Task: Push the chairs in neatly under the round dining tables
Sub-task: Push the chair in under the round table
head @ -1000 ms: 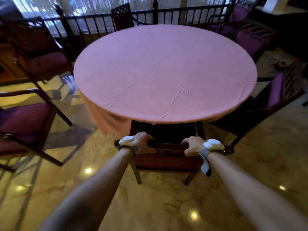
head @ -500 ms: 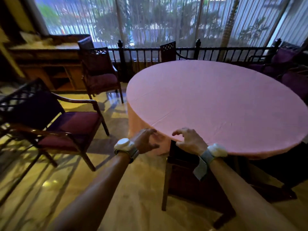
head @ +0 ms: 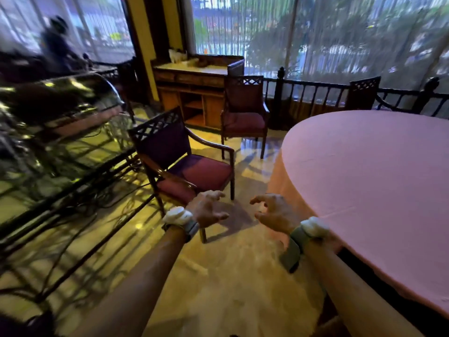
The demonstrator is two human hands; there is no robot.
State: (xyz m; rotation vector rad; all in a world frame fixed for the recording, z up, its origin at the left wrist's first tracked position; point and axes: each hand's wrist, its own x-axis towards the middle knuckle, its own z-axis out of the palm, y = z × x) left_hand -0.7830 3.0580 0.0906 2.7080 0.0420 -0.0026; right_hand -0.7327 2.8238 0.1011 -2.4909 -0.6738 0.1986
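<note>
The round table (head: 379, 181) with a pink cloth fills the right side. A dark wooden armchair (head: 187, 166) with a maroon seat stands away from the table, at centre left, facing it. A second armchair (head: 244, 117) stands farther back, also clear of the table. A third chair back (head: 363, 94) shows behind the table's far edge. My left hand (head: 206, 209) is held out in front of the near armchair's seat, fingers spread and empty. My right hand (head: 273, 212) hovers beside the table's edge, fingers apart, holding nothing.
A wooden sideboard (head: 194, 93) stands against the far wall by a yellow pillar. A dark railing (head: 315, 93) runs along the curtained windows. At the left a blurred glass-topped metal stand (head: 60, 122) sits close to the near armchair. Polished marble floor (head: 218, 276) lies ahead.
Both hands have let go of the chair pushed under the table. The view has swung left, bringing the two pulled-out armchairs to the centre, and my hands now hang open in the air.
</note>
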